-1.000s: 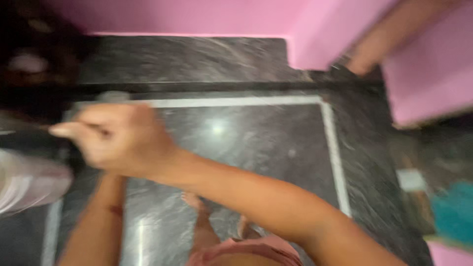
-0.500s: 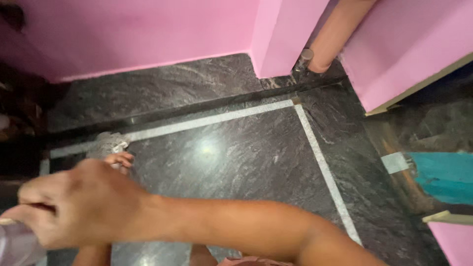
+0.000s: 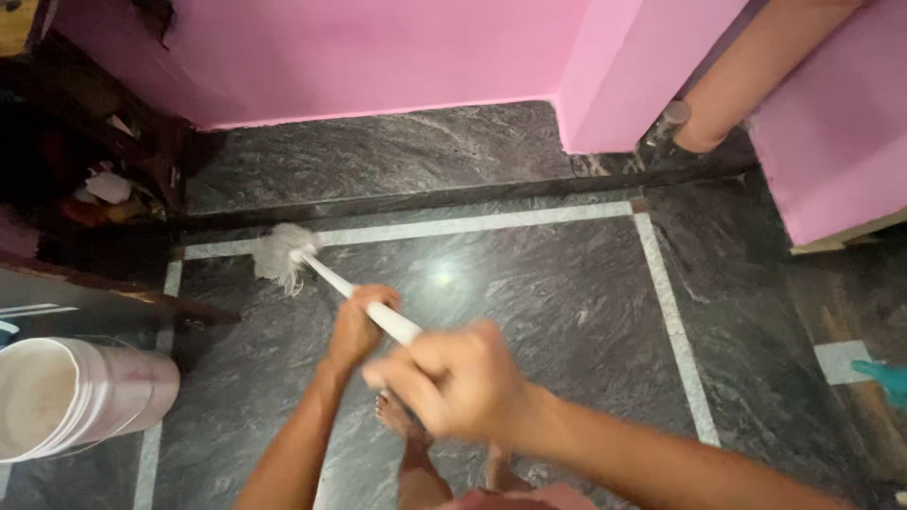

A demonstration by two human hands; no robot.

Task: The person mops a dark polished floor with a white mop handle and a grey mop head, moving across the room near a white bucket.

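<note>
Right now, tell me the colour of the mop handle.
White; the mop handle shows best in the head view.

glossy stone floor [image 3: 529,283], stringy cloth mop [image 3: 280,253]

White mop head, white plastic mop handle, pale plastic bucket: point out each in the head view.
White mop head [image 3: 281,253], head view: middle of the strands.
White plastic mop handle [image 3: 333,280], head view: bare shaft between head and hands.
Pale plastic bucket [image 3: 132,392], head view: outer side wall.

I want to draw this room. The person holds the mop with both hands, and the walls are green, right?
Not quite. The head view shows both hands, left hand and right hand, on the white mop, but the walls are pink, not green.
</note>
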